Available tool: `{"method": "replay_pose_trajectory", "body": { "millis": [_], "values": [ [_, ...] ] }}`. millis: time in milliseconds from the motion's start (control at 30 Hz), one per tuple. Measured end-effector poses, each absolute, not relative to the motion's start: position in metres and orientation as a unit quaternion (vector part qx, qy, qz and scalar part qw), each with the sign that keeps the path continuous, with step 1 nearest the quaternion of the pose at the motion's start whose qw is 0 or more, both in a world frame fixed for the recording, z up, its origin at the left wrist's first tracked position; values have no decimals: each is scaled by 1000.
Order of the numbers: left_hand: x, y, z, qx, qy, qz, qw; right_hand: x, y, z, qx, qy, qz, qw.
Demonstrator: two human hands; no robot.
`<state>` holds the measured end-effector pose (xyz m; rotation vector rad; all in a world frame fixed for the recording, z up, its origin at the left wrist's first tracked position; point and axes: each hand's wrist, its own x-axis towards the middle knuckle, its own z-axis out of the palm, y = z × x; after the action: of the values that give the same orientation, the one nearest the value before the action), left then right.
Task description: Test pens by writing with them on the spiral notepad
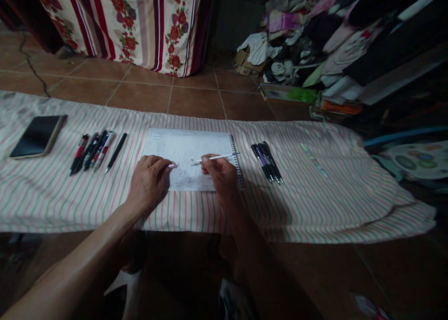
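A spiral notebook [191, 142] lies on the striped cloth, its page covered in faint marks and its coil on the right. My right hand [222, 173] is closed on a slim white pen [222, 156], whose left end is just over the page; a small dark speck shows near that end. On the notebook's lower left corner rests my left hand [149, 177], fingers drawn together. At its fingertips is a small pale pinkish piece [171, 166], too small to name.
Several pens [93, 152] lie left of the notebook, beside a single black pen [116, 152]. A phone [37, 135] is farther left. Dark pens [268, 161] and a pale patterned pen [314, 160] lie right. Beyond the striped cloth [196, 212] are a floral curtain [140, 25] and piled clothes [297, 35].
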<state>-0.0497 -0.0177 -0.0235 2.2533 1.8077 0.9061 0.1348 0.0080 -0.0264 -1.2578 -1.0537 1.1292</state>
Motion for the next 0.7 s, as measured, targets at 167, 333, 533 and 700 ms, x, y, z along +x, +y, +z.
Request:
{"method": "replay_pose_trajectory", "body": {
  "millis": [167, 333, 533, 700],
  "values": [
    [-41, -21, -18, 710, 590, 353, 151, 135, 7, -22, -528, -429, 487, 548],
    [-30, -21, -19, 695, 575, 375, 213, 136, 6, -19, -517, -439, 480, 557],
    [-26, -21, -20, 687, 576, 385, 219, 139, 6, -19, -517, -441, 475, 559],
    [-23, -22, -18, 681, 578, 387, 230, 138, 5, -20, -516, -462, 466, 551]
  ]
}}
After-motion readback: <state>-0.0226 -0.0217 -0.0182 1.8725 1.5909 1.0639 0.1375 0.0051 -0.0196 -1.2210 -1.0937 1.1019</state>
